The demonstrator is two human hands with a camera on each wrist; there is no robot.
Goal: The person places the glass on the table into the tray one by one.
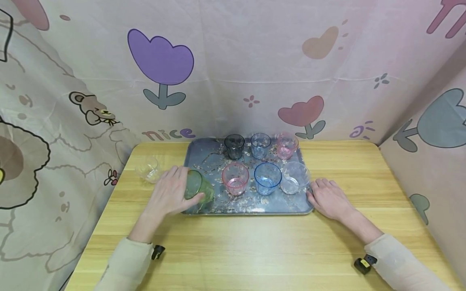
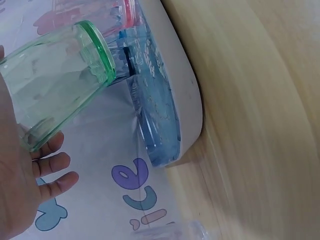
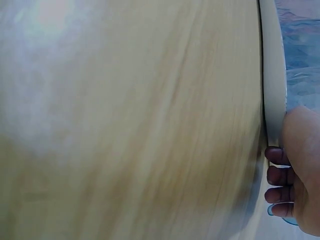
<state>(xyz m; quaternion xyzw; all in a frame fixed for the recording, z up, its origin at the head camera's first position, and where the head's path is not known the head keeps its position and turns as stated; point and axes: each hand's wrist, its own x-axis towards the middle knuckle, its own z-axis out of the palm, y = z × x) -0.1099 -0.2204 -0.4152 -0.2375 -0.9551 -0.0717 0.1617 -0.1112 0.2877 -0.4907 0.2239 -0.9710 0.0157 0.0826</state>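
My left hand (image 1: 169, 192) grips a green glass (image 1: 206, 191), thumb at its near side, and holds it tilted over the left part of a dark, blossom-patterned tray (image 1: 247, 209). In the left wrist view the palm is against the green glass (image 2: 55, 85), with several fingertips showing below it. My right hand (image 1: 331, 200) holds the tray's right edge near the front corner. Its curled fingers (image 3: 280, 175) lie outside the pale rim (image 3: 274, 75) in the right wrist view. On the tray, a pink-rimmed glass (image 1: 236, 186) stands nearest the green one.
Beside it are a blue-rimmed glass (image 1: 267, 186) and a clear glass (image 1: 291, 186). Behind stand a dark glass (image 1: 234, 151), a blue-grey glass (image 1: 260, 151) and a pink glass (image 1: 287, 151). Another clear glass (image 1: 149, 173) is on the wooden table (image 1: 251, 250) left of the tray.
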